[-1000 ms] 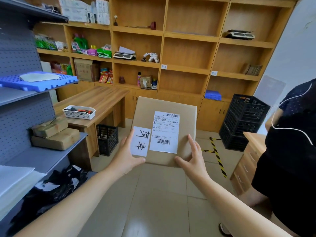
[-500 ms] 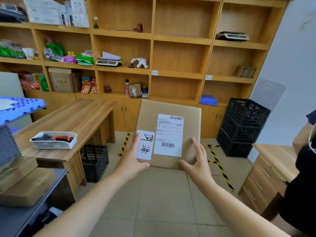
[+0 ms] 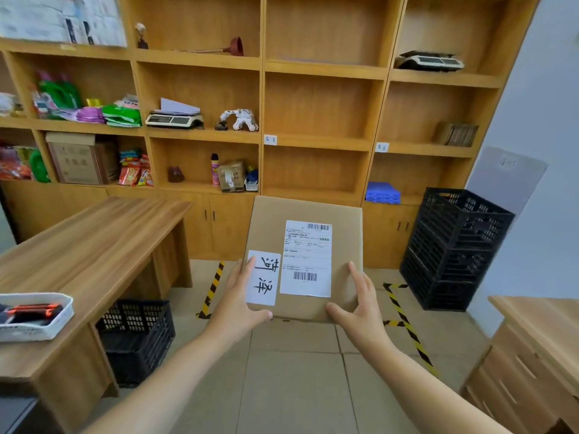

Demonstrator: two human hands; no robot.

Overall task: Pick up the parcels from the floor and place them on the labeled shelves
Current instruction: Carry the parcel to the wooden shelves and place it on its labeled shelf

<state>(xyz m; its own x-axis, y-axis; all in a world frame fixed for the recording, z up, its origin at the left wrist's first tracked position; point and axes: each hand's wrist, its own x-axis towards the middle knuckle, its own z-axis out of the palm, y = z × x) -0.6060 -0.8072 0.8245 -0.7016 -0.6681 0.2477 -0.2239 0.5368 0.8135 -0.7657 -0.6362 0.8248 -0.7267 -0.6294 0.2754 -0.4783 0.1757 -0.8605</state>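
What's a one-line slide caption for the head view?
Both hands, left hand and right hand, hold a labeled cardboard parcel up facing the wooden shelves.

Both bare forearms reached forward from the lower corners, converging toward the middle. The left hand (image 3: 239,303) lay with fingers straight and pointing up, thumb hooked to the right. The right hand (image 3: 360,303) mirrored it, fingers extended upward, thumb pointing left. Between the hands they clasped the parcel (image 3: 305,261), each at a near corner.
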